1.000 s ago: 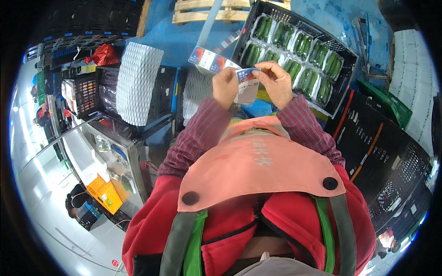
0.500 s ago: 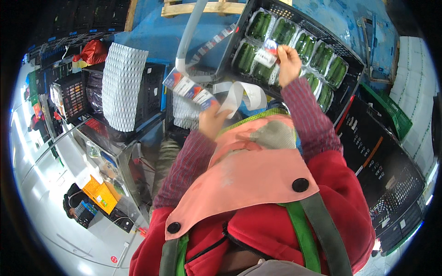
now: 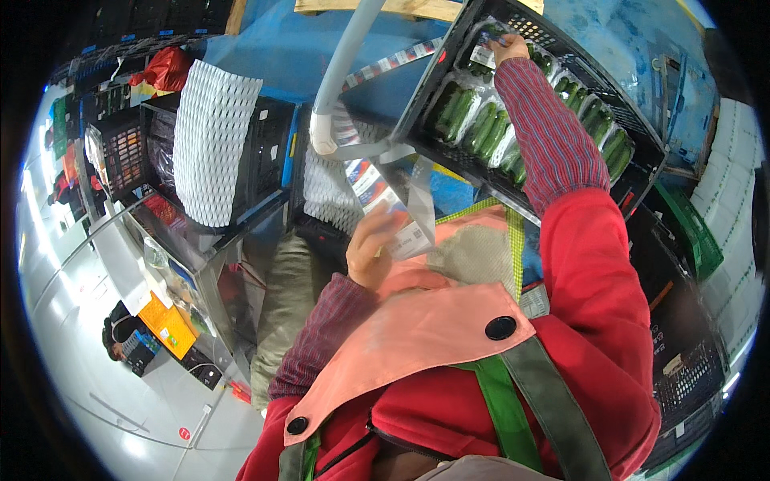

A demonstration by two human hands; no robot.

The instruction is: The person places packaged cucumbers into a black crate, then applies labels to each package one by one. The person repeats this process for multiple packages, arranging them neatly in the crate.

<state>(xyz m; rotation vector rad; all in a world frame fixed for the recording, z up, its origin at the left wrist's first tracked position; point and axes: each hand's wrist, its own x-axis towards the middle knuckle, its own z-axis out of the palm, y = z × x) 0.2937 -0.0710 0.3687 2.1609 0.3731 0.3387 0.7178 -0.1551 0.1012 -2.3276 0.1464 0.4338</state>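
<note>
Labels on a long backing strip (image 3: 370, 186) hang by my left hand (image 3: 373, 244), whose fingers are closed on the strip; its pale end curls to the right over my apron. My right hand (image 3: 509, 50) reaches to the far left corner of a black crate (image 3: 648, 172). Its fingers are closed at a loose label (image 3: 484, 54), against a film-wrapped pack there. Two rows of clear-wrapped packs of green cucumbers (image 3: 487, 127) fill the crate. My right sleeve hides some packs in the middle.
A grey pipe stand (image 3: 341, 72) rises left of the crate. White foam netting (image 3: 212, 144) leans over dark crates at the left. A green crate (image 3: 694, 232) and black crates (image 3: 690, 361) stand at the right. A wooden pallet (image 3: 401, 6) lies at the back.
My right hand has moved with the label from above the packs to the crate's far left corner. My left hand has dropped slightly, and the strip now hangs more steeply.
</note>
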